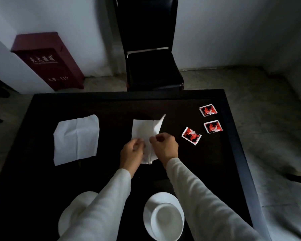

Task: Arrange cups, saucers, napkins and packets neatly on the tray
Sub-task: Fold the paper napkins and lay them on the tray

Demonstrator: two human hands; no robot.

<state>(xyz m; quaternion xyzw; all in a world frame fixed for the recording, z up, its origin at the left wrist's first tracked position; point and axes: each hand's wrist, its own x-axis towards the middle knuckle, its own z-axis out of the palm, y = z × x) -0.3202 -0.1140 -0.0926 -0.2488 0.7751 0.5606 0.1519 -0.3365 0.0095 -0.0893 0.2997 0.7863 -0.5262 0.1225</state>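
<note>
In the head view, the left hand (131,152) and right hand (165,145) both have their fingers curled and pinched on the middle napkin (142,129) at the centre of the desk (42,180). One flap is raised, apparently to fold it square. A second napkin (76,138) lies flat to the left, and three red packets (191,136) lie loose to the right. Nearer the person, a white cup (167,221) stands empty on its saucer (151,204); I cannot make out a tray against the dark desk.

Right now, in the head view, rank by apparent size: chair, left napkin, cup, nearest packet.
1. chair
2. left napkin
3. cup, though it sits closest to the camera, which inflates it
4. nearest packet, clearly smallest
</note>
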